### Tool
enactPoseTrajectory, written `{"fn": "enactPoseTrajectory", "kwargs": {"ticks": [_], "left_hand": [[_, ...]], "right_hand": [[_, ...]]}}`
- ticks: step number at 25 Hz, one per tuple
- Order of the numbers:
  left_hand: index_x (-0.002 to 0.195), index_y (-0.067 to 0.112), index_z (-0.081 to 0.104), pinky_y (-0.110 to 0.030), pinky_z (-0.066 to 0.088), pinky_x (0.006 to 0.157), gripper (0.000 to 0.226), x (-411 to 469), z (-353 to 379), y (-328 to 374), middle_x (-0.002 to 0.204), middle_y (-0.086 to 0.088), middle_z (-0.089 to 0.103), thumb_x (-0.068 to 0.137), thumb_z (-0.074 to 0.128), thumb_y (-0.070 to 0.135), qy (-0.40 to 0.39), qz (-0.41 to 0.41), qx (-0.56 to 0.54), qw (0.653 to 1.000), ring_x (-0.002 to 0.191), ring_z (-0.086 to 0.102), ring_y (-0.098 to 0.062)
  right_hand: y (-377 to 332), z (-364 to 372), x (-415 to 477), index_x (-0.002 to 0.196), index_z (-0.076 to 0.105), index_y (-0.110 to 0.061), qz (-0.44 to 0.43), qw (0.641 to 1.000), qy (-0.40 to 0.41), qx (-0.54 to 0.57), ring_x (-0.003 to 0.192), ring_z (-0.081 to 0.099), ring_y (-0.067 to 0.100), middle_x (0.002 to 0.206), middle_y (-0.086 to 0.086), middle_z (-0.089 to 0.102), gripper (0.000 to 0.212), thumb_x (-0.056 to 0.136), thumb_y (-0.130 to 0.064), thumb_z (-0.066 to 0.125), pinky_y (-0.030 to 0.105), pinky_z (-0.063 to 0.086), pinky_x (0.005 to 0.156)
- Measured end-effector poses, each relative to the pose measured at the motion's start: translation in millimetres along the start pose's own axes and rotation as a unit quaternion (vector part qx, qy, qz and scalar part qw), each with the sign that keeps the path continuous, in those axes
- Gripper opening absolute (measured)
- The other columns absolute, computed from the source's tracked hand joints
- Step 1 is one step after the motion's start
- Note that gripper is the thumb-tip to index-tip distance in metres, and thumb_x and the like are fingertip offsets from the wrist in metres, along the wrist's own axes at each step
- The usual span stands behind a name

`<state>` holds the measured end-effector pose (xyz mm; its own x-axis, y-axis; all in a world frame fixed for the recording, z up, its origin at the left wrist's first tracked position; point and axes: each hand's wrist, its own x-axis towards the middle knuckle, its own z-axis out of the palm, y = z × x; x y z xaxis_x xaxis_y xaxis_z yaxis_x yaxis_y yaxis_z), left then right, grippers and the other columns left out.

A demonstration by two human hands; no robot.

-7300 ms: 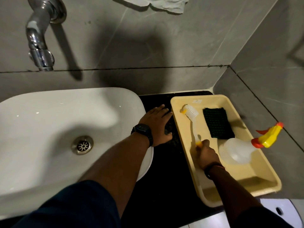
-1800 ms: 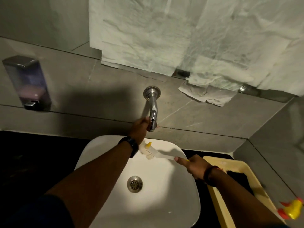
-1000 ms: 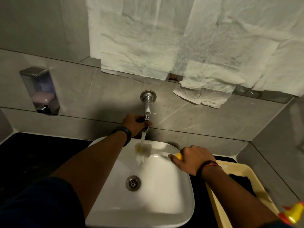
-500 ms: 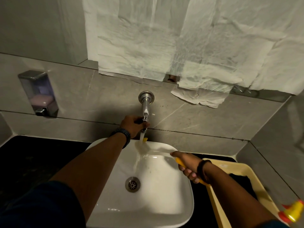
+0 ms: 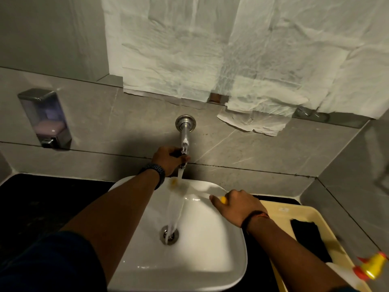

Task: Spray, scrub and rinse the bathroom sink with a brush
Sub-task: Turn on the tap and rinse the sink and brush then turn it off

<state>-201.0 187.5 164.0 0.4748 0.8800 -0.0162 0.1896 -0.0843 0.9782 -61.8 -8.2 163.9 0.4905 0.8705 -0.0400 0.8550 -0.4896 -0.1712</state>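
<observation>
The white sink (image 5: pixel 202 256) sits on a black counter, with its drain (image 5: pixel 169 235) near the middle. A chrome wall tap (image 5: pixel 184 135) pours a stream of water into the basin. My left hand (image 5: pixel 168 158) is closed around the tap's end. My right hand (image 5: pixel 235 204) grips the yellow-ended handle of the white brush (image 5: pixel 185 187), whose blurred head lies under the stream at the sink's back rim. A spray bottle with a yellow and red nozzle (image 5: pixel 371 267) lies in the cream tray at the lower right.
A cream tray (image 5: pixel 280 210) to the right of the sink holds a dark scrub pad (image 5: pixel 309 239). A soap dispenser (image 5: pixel 45 119) hangs on the grey tiled wall at the left. White paper sheets (image 5: pixel 231 49) cover the mirror above. Black counter (image 5: pixel 42 207) lies to the left.
Water now runs harder from the tap to the drain. My right hand has turned palm down and moved the brush head under the stream. My left hand stays on the tap.
</observation>
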Motion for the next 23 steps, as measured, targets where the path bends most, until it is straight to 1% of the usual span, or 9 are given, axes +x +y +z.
{"fn": "enactPoseTrajectory", "kwargs": {"ticks": [2, 4, 6, 10, 14, 17, 19, 21, 23], "left_hand": [[0.101, 0.023, 0.066, -0.025, 0.049, 0.058, 0.029, -1, -1, 0, 0.084, 0.007, 0.067, 0.074, 0.074, 0.029, 0.002, -0.004, 0.015, 1.000, 0.080, 0.062, -0.012], [0.100, 0.024, 0.066, -0.020, 0.046, 0.049, 0.029, -1, -2, 0, 0.081, 0.009, 0.066, 0.073, 0.074, 0.032, 0.004, -0.006, 0.029, 1.000, 0.074, 0.061, -0.008], [0.099, 0.023, 0.065, -0.017, 0.046, 0.046, 0.032, -2, -2, 1, 0.082, 0.008, 0.066, 0.072, 0.075, 0.035, 0.014, 0.000, 0.050, 0.999, 0.072, 0.061, -0.007], [0.093, 0.020, 0.066, -0.025, 0.053, 0.051, 0.031, -4, 6, 3, 0.078, 0.001, 0.069, 0.071, 0.075, 0.039, 0.059, 0.013, 0.076, 0.995, 0.066, 0.065, -0.013], [0.090, 0.019, 0.063, -0.026, 0.052, 0.050, 0.034, -4, 7, 5, 0.080, -0.001, 0.069, 0.068, 0.077, 0.042, 0.053, -0.013, 0.085, 0.995, 0.066, 0.065, -0.016], [0.096, 0.016, 0.055, -0.043, 0.057, 0.074, 0.048, -5, 16, 7, 0.091, -0.006, 0.068, 0.063, 0.079, 0.042, 0.100, -0.032, 0.131, 0.986, 0.080, 0.066, -0.026], [0.103, 0.014, 0.051, -0.047, 0.054, 0.082, 0.059, -3, 23, 10, 0.100, -0.011, 0.066, 0.062, 0.080, 0.043, 0.127, -0.045, 0.177, 0.975, 0.089, 0.064, -0.030], [0.111, 0.013, 0.047, -0.048, 0.050, 0.086, 0.069, 1, 24, 14, 0.109, -0.013, 0.062, 0.060, 0.080, 0.045, 0.154, 0.003, 0.268, 0.951, 0.098, 0.058, -0.033], [0.126, 0.013, 0.039, -0.048, 0.043, 0.098, 0.079, 7, 22, 11, 0.127, -0.016, 0.053, 0.065, 0.077, 0.042, 0.158, 0.144, 0.372, 0.903, 0.115, 0.050, -0.035]], "right_hand": [[0, -1, 1, 0.051, 0.042, -0.017, 0.063, 0.981, -0.061, 0.171, 0.046, 0.049, 0.016, 0.050, -0.001, 0.050, 0.059, 0.081, -0.069, 0.048, 0.027, 0.035, 0.051], [-1, -1, -1, 0.054, 0.041, -0.018, 0.127, 0.932, -0.127, 0.316, 0.028, 0.033, 0.013, 0.037, -0.006, 0.038, 0.054, 0.081, -0.061, 0.055, 0.020, 0.027, 0.039], [1, -1, -4, 0.054, 0.038, -0.018, 0.174, 0.905, -0.169, 0.351, 0.027, 0.023, 0.013, 0.035, -0.005, 0.032, 0.053, 0.079, -0.062, 0.055, 0.016, 0.020, 0.037], [8, -1, -7, 0.051, 0.039, -0.018, 0.190, 0.906, -0.187, 0.330, 0.032, 0.022, 0.015, 0.042, 0.001, 0.032, 0.056, 0.074, -0.068, 0.052, 0.021, 0.019, 0.040], [9, 3, -6, 0.055, 0.043, -0.017, 0.164, 0.910, -0.122, 0.359, 0.030, 0.030, 0.012, 0.036, -0.008, 0.037, 0.051, 0.082, -0.058, 0.057, 0.018, 0.025, 0.038], [7, 4, -7, 0.051, 0.050, -0.021, 0.113, 0.958, -0.055, 0.257, 0.049, 0.052, 0.015, 0.049, -0.006, 0.053, 0.053, 0.081, -0.065, 0.052, 0.025, 0.036, 0.050], [8, 4, -10, 0.054, 0.051, -0.023, 0.088, 0.985, -0.020, 0.146, 0.062, 0.057, 0.020, 0.063, -0.002, 0.060, 0.057, 0.078, -0.074, 0.042, 0.030, 0.040, 0.056], [11, 2, -14, 0.055, 0.047, -0.024, 0.074, 0.994, 0.024, 0.078, 0.067, 0.058, 0.024, 0.069, 0.000, 0.059, 0.059, 0.075, -0.078, 0.034, 0.032, 0.041, 0.059], [15, -3, -17, 0.056, 0.043, -0.025, 0.071, 0.994, 0.066, 0.051, 0.067, 0.056, 0.025, 0.069, 0.002, 0.059, 0.061, 0.075, -0.080, 0.028, 0.033, 0.041, 0.059]]}}
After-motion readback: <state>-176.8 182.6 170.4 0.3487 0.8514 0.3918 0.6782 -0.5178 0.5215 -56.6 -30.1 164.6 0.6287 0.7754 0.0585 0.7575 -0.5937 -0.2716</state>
